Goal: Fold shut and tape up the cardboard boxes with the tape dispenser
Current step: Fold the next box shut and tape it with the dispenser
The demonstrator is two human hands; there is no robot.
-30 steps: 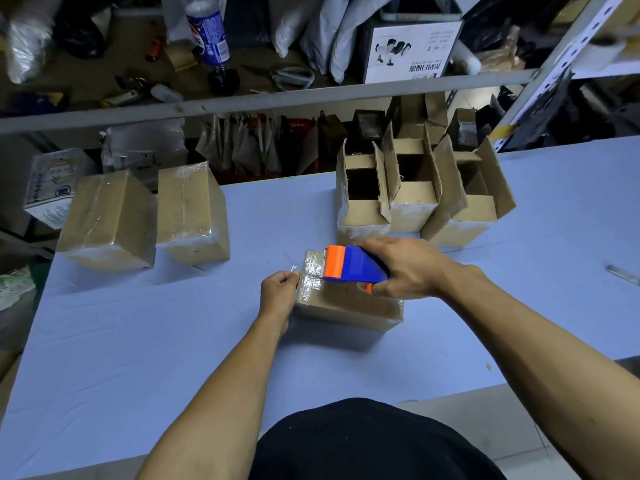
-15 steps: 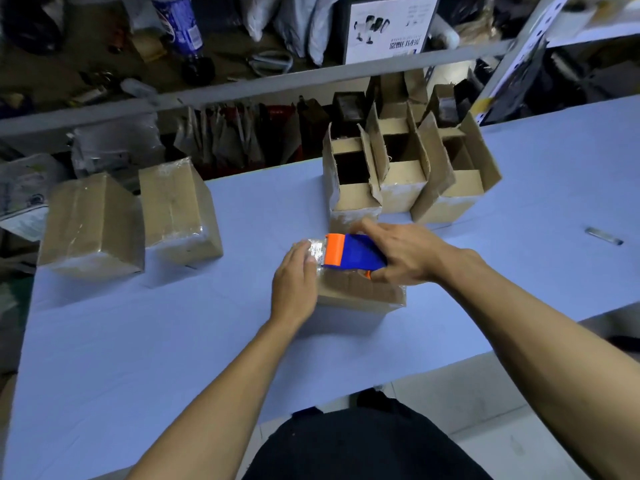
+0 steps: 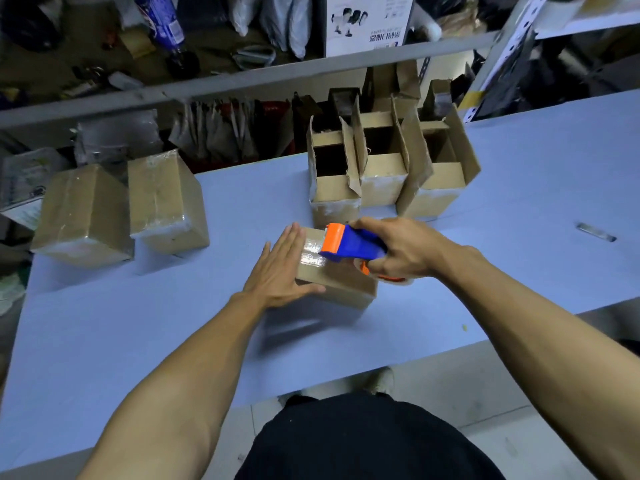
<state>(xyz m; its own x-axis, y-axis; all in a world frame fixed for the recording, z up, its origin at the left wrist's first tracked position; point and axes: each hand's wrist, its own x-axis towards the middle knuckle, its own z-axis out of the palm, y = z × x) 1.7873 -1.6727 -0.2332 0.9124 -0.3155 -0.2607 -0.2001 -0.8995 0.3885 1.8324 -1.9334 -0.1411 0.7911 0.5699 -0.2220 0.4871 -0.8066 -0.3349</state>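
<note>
Gripping tape dispenser (image 3: pixel 349 245) in right hand (image 3: pixel 401 249), left hand (image 3: pixel 280 271) flat, three open boxes (image 3: pixel 384 178), two sealed boxes (image 3: pixel 121 209)

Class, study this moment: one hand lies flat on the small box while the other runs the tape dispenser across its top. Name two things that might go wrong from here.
1. The left hand lies flat right beside the tape dispenser; its fingertips could get stuck under the tape or nicked by the cutter.
2. The small box is steadied only from one side, so it might slide or tip under the right hand, leaving the tape wrinkled.
</note>
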